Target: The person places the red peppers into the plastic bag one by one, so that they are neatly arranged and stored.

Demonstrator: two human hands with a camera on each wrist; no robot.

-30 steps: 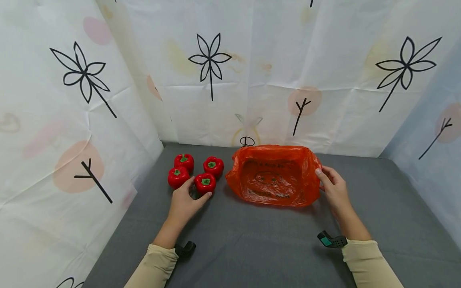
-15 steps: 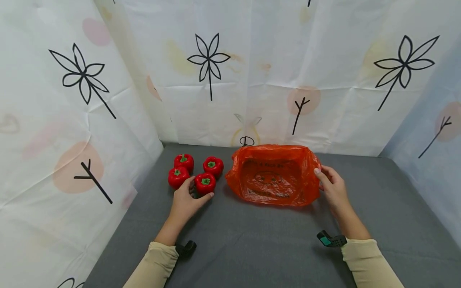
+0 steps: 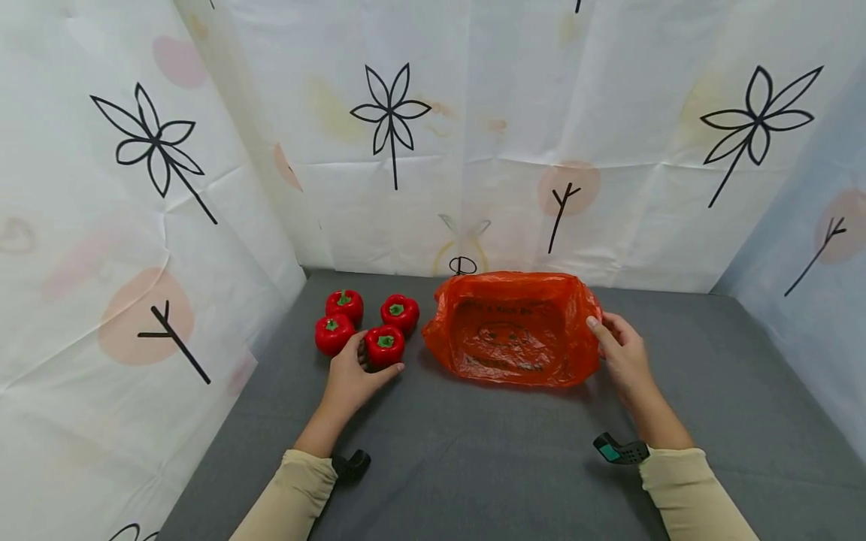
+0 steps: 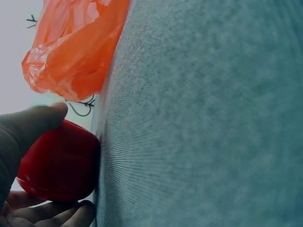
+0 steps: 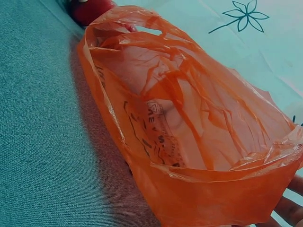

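Observation:
My left hand (image 3: 350, 378) is around the nearest red bell pepper (image 3: 385, 343), thumb on its right side and fingers on its left. The left wrist view has this bell pepper (image 4: 61, 163) on the cloth between my thumb and fingers (image 4: 45, 213). An orange plastic bag (image 3: 514, 334) lies with its wide mouth facing me. At its right edge, my right hand (image 3: 625, 353) pinches the plastic, thumb in front and fingers behind. Through the right wrist view, the open orange bag (image 5: 208, 194) shows dark print inside and no contents.
Three more red bell peppers stand close by: one back left (image 3: 344, 306), one left (image 3: 334, 334) and one back right (image 3: 400, 312). Grey cloth (image 3: 487, 458) covers the table. White printed sheets (image 3: 473, 135) hang behind and at both sides.
The left thumb and hand have shifted very slightly right and closer about the bell pepper, which stays in place. The right hand and the bag look almost unchanged.

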